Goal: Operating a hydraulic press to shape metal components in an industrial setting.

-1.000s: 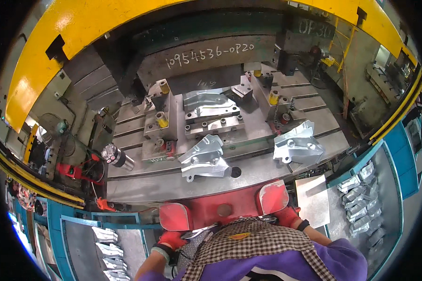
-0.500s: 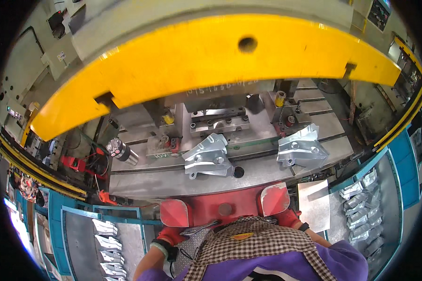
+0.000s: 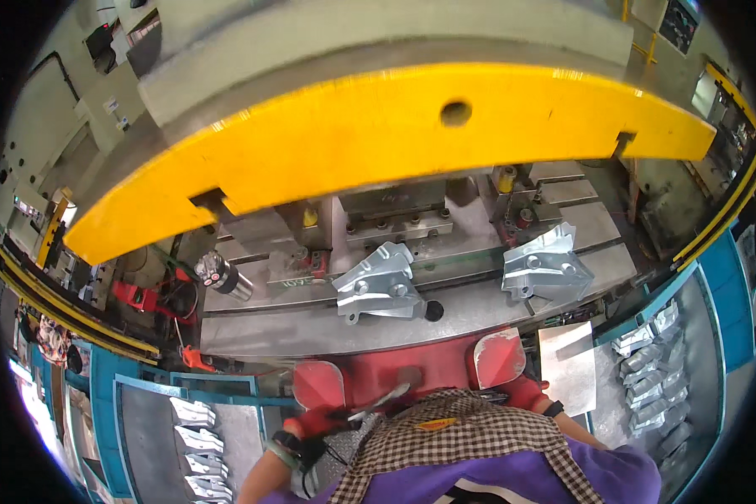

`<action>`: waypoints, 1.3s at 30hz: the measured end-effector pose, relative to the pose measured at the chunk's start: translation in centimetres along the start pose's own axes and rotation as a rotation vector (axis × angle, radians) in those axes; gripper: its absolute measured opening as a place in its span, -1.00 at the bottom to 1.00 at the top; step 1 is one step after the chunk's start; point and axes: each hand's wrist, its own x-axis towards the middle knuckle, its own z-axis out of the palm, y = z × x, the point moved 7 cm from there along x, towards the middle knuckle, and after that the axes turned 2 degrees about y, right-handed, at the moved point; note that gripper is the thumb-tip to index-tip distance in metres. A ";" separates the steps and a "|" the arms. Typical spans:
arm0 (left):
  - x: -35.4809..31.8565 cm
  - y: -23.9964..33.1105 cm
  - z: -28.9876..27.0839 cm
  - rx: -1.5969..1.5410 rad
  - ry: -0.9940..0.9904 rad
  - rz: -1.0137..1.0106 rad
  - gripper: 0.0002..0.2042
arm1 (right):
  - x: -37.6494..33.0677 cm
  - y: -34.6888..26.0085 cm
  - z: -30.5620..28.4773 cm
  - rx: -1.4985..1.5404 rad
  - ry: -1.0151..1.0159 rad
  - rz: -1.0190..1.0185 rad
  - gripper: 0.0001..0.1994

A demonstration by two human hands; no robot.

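My left hand [image 3: 315,422], in a red glove, is closed around a slim metal hand tool [image 3: 382,401]. The tool points up and right over the red control stand [image 3: 374,370]; its exact kind is unclear. My right hand [image 3: 525,392], also red-gloved, is at the stand's right end, just below the right angled guard [image 3: 500,357]. Its fingers are mostly hidden. Beyond the stand, two silvery stamped metal brackets, one left [image 3: 378,286] and one right [image 3: 546,265], lie on the press bed [image 3: 311,334]. Above them hangs the yellow press ram plate [image 3: 395,126].
Rows of similar brackets lie in a blue-framed bin at left [image 3: 118,420] and another at right [image 3: 710,403]. A dark and silver cylinder [image 3: 224,277] sits on the bed's left. A pale metal sheet [image 3: 568,370] is right of the stand.
The yellow ram plate has come down closer to the bed. My left hand's tool has swung upward, its tip now over the control stand. The brackets stay on the bed.
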 end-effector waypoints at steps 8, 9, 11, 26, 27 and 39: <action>17.4 18.7 -9.6 -0.091 0.133 0.307 -0.62 | -2.0 -3.2 -3.5 -0.038 0.066 0.076 -0.48; 18.2 22.4 -9.2 -0.083 0.078 0.438 -0.56 | -2.5 -3.3 -3.8 0.108 0.024 0.151 -0.49; 25.3 20.8 -13.3 -0.026 0.156 0.404 -0.61 | -3.0 -3.2 -3.7 0.418 0.025 0.226 -0.54; 23.8 23.7 -10.9 -0.160 0.184 0.431 -0.57 | -3.3 6.4 -10.9 1.331 0.653 0.464 -0.55; 22.0 23.3 -10.7 -0.195 0.208 0.401 -0.57 | -3.1 5.9 -11.5 1.305 0.585 0.509 -0.51; 1.4 13.9 -2.9 -0.203 0.246 0.214 -0.61 | 2.9 -1.9 -13.7 1.541 0.337 0.277 -0.73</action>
